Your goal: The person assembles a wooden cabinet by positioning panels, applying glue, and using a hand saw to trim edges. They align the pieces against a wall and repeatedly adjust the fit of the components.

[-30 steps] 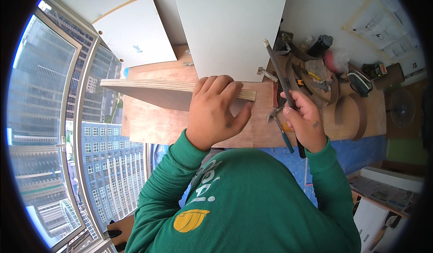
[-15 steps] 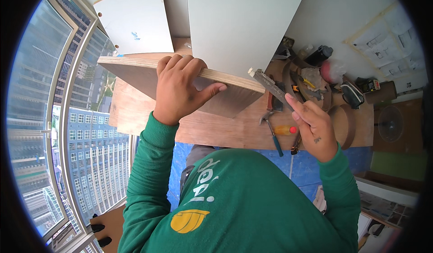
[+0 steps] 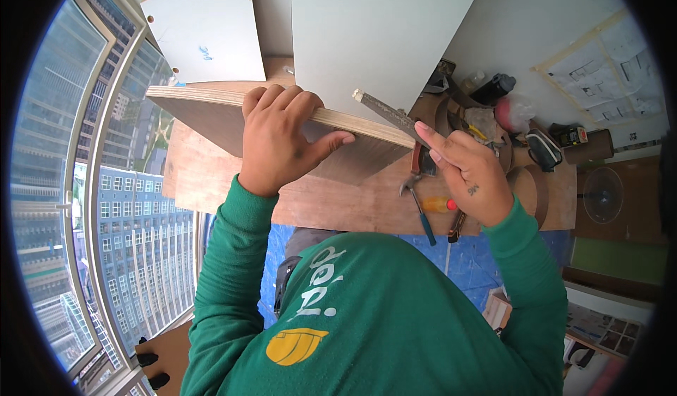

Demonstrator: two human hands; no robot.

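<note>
My left hand (image 3: 283, 141) grips the upper edge of a plywood board (image 3: 363, 157), fingers over the far side and thumb on the near face. The board stands tilted on the wooden worktable (image 3: 338, 209), its layered edge facing up. In my right hand (image 3: 474, 177) is a long, flat, dark file (image 3: 388, 114) with a pale, ragged tip. The index finger lies along the file, and the other fingers curl round its near end. The file crosses above the board's right end; whether it touches the edge I cannot tell.
A claw hammer (image 3: 421, 209) and a yellow bottle (image 3: 434, 204) with a red cap lie right of the board. Several tools and a black bottle (image 3: 493, 89) crowd the table's right side. White panels (image 3: 381, 36) stand behind. Windows (image 3: 49, 184) line the left.
My right hand has moved the file left and slightly up, across the board's right end. My left hand keeps its grip on the board.
</note>
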